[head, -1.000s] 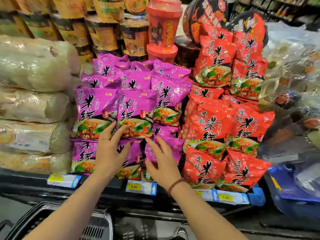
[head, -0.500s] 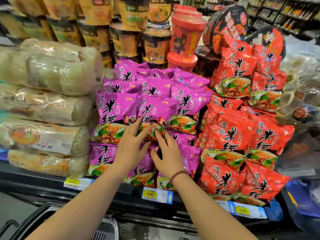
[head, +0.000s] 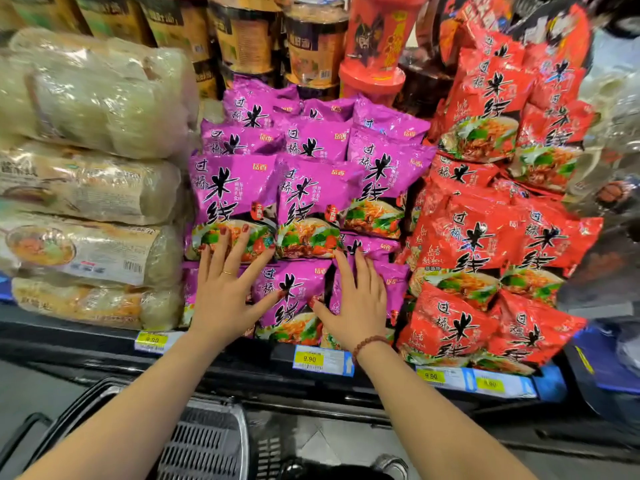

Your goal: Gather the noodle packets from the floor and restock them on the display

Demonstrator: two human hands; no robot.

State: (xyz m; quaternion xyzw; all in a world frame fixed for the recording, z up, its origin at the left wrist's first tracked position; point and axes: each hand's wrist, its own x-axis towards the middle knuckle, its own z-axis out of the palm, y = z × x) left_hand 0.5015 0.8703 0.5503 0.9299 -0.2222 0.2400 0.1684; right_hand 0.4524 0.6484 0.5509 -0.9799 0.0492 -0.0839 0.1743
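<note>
Both hands flat on the purple stack, nothing gripped.

- Left hand (head: 221, 292): fingers straight and spread, palm against the purple noodle packets (head: 311, 188). Fingertips reach the picture at the bottom of the left front packet (head: 232, 195). Thumb stretches right onto the bottom-row packet (head: 294, 306). Thin ring (head: 227, 272) on one finger.
- Right hand (head: 356, 296): fingers straight and close together, pressed on the right end of the bottom purple row, fingertips at the lower edge of the row above. Thumb points left, and the two thumb tips are near each other but apart. Bead bracelet (head: 369, 342) on the wrist.
- Purple packets: stacked in overlapping rows at the middle of the display, faces toward the camera, bottom row sitting on the dark shelf edge (head: 86, 341).
- Red noodle packets (head: 478, 237): same kind of stack, touching the purple one on its right.
- Left of the purple stack: clear-wrapped noodle bundles (head: 93, 95) piled lying down, four layers visible.
- Far side, behind the packets: brown noodle cups (head: 311, 46) and red cups (head: 377, 32), stacked.
- Yellow price tags (head: 322, 360) along the shelf front, reading 9.90.
- Near edge, below the arms: a black shopping basket (head: 204, 441), and I can't tell what is inside.
- No packets visible on the floor strip in view.
</note>
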